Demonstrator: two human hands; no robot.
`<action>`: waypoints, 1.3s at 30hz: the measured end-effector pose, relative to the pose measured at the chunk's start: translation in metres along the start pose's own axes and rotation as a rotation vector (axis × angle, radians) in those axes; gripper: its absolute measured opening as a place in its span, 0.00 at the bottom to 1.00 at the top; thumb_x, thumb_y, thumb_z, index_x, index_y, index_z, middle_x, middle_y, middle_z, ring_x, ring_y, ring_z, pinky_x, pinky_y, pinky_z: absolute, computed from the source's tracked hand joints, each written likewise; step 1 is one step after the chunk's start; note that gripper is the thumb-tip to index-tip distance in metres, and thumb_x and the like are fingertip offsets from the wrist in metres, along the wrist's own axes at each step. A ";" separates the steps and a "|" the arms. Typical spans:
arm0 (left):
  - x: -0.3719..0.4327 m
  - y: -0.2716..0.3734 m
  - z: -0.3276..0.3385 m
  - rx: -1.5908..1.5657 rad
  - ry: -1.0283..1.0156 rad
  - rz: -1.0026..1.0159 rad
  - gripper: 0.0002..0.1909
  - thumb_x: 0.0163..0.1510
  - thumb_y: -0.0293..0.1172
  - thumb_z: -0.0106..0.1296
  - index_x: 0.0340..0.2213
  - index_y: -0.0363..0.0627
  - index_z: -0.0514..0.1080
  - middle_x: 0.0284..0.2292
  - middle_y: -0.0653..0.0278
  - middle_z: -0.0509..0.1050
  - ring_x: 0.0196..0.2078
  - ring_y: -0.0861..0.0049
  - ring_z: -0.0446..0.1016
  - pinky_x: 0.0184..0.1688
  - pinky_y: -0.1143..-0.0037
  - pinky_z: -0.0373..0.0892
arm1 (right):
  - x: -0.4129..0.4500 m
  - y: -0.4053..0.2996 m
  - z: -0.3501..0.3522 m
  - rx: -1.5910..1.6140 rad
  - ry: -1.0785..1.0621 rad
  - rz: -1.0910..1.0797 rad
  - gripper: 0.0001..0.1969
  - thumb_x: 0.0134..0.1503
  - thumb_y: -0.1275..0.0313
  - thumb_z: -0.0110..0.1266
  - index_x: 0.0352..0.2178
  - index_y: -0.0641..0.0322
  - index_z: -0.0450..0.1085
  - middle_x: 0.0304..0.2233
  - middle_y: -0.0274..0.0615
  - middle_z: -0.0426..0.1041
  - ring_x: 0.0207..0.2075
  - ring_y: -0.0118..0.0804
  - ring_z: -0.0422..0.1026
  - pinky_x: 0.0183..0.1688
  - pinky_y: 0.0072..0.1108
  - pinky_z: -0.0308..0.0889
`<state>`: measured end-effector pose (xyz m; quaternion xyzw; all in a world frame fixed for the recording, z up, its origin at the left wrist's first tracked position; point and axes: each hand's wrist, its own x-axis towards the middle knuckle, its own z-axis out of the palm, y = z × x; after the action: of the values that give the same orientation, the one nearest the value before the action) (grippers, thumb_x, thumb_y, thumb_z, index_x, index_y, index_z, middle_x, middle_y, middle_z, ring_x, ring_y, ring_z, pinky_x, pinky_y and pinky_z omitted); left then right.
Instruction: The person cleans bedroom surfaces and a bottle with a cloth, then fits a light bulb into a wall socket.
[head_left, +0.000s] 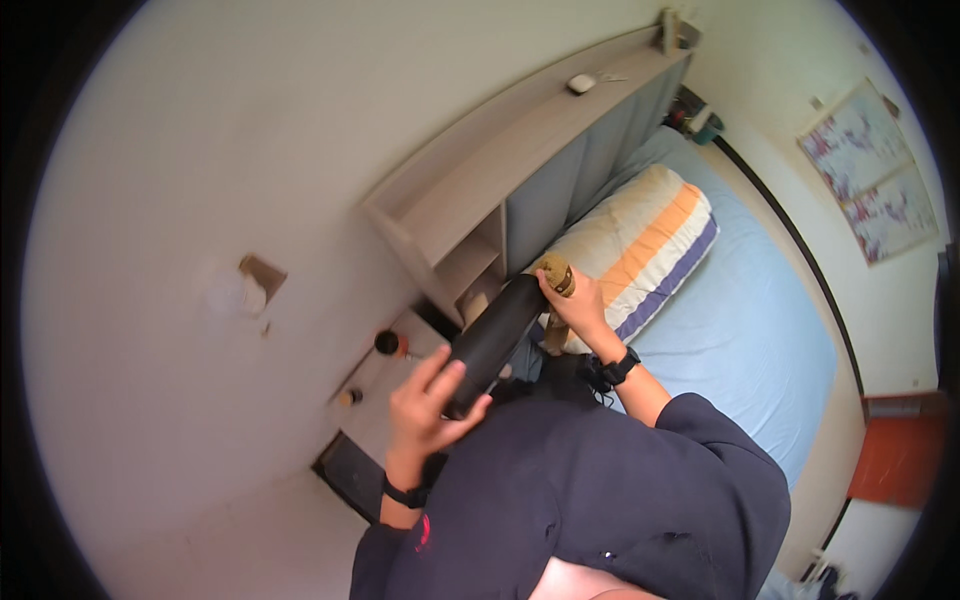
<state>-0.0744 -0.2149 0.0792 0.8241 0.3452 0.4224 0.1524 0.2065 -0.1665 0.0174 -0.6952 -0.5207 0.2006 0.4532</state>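
Observation:
A black cylindrical object (499, 334) is held slantwise in front of my body, between my two hands. My left hand (429, 405) lies at its lower end, thumb on one side and fingers spread on the other. At the upper end my right hand (577, 304) grips a brown fuzzy item (556, 274) with a dark band, close against the cylinder; its thumb touches the cylinder's rim. Whether the two items are joined cannot be told. Both wrists wear black bands.
Behind my hands stands a bed with a blue sheet (742, 322), a folded striped quilt (645, 240) and a wooden headboard shelf (480, 187). A bedside table (375, 412) on the left bears a dark cup (388, 343) and a small jar (350, 397).

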 end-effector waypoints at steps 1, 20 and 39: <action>-0.004 -0.003 -0.003 -0.013 0.125 -0.085 0.28 0.33 0.36 0.67 0.38 0.43 0.71 0.40 0.51 0.74 0.37 0.59 0.76 0.36 0.71 0.73 | 0.000 -0.007 0.001 -0.202 0.039 -0.176 0.18 0.52 0.55 0.58 0.33 0.59 0.74 0.26 0.47 0.76 0.28 0.43 0.76 0.31 0.27 0.69; -0.189 -0.119 -0.024 0.643 0.050 -1.173 0.31 0.43 0.51 0.60 0.45 0.47 0.66 0.44 0.59 0.71 0.41 0.57 0.74 0.38 0.63 0.71 | -0.002 0.008 0.002 -0.105 -0.223 -0.200 0.13 0.53 0.67 0.60 0.33 0.69 0.72 0.27 0.48 0.75 0.29 0.40 0.75 0.35 0.24 0.68; -0.223 -0.274 0.067 0.473 -0.271 -1.276 0.34 0.42 0.49 0.60 0.46 0.47 0.60 0.46 0.53 0.67 0.41 0.51 0.73 0.39 0.56 0.70 | -0.028 0.003 -0.034 -0.380 -0.056 -0.012 0.16 0.49 0.63 0.60 0.36 0.63 0.72 0.29 0.51 0.74 0.31 0.54 0.73 0.34 0.30 0.68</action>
<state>-0.2316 -0.1717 -0.2407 0.5165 0.8231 0.0567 0.2290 0.2230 -0.2062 0.0267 -0.7592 -0.5658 0.1152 0.3004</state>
